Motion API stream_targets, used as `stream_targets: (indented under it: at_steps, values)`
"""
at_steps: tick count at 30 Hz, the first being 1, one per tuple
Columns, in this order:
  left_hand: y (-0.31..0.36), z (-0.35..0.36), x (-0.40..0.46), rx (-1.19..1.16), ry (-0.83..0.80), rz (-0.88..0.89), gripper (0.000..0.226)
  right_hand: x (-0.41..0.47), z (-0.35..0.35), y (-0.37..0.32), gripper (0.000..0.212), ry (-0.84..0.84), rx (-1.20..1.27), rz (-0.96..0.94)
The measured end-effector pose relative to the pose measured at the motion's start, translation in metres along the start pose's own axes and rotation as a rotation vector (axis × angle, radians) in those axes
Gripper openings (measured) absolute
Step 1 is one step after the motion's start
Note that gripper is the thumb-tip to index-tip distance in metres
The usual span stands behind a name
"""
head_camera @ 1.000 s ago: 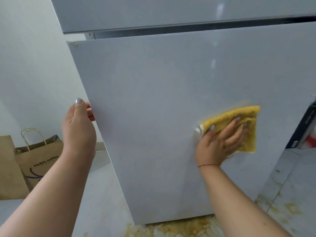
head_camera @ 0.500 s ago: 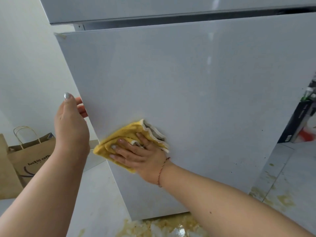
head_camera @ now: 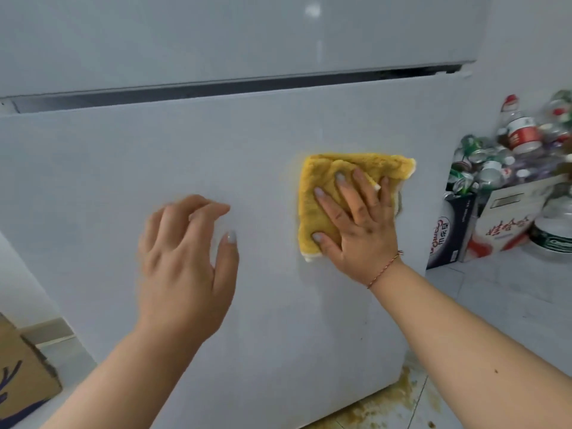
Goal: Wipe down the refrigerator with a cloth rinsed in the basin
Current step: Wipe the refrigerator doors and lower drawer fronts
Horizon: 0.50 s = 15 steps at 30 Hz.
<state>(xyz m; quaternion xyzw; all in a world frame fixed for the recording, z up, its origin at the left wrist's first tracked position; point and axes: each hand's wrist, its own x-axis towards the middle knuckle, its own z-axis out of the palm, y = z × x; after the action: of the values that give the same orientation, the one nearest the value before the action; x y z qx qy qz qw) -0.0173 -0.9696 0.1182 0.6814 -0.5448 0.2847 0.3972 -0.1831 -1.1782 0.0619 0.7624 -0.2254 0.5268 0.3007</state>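
Your right hand [head_camera: 353, 221] lies flat on a folded yellow cloth [head_camera: 340, 193], fingers straight and spread, pressing it against the lower door of the white refrigerator [head_camera: 216, 156] — right of the door's centre, below the dark gap that divides the lower door from the upper one. A thin red bracelet [head_camera: 385, 269] circles that wrist. Your left hand [head_camera: 185, 261] hangs in front of the door to the left of the cloth, holding nothing, its fingers loosely curled; motion blur makes it hard to say whether the fingertips touch the panel. To the right of the refrigerator, printed cardboard boxes [head_camera: 495, 224] stand on the pale tiled floor [head_camera: 510, 305], heaped with cans and plastic bottles [head_camera: 507, 150]. A brownish-yellow stain [head_camera: 380, 407] spreads over the tiles at the refrigerator's lower right corner — patchy and speckled. A brown paper bag [head_camera: 21, 379] sits at the frame's bottom left edge, only partly in view.
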Motion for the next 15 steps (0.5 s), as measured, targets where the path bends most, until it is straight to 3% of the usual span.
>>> stream_targets:
  at_steps: [3,5,7,11,15]
  values:
    - [0.012,0.016,0.01,0.073,-0.032,0.176,0.039,-0.019,-0.001,0.023,0.061,-0.027,-0.011,0.39]
    - [0.019,0.023,0.016,0.11,-0.049,0.263,0.041,-0.036,0.004,0.012,0.065,-0.041,0.033,0.691]
    - [0.026,0.028,0.021,0.126,-0.07,0.292,0.044,-0.047,0.008,-0.015,0.066,-0.042,0.081,0.875]
    - [0.035,0.033,0.024,0.127,-0.082,0.315,0.045,-0.055,0.008,-0.072,0.063,-0.106,0.145,0.715]
    - [0.039,0.034,0.031,0.123,-0.057,0.337,0.045,-0.018,0.001,-0.042,0.07,-0.079,0.094,0.548]
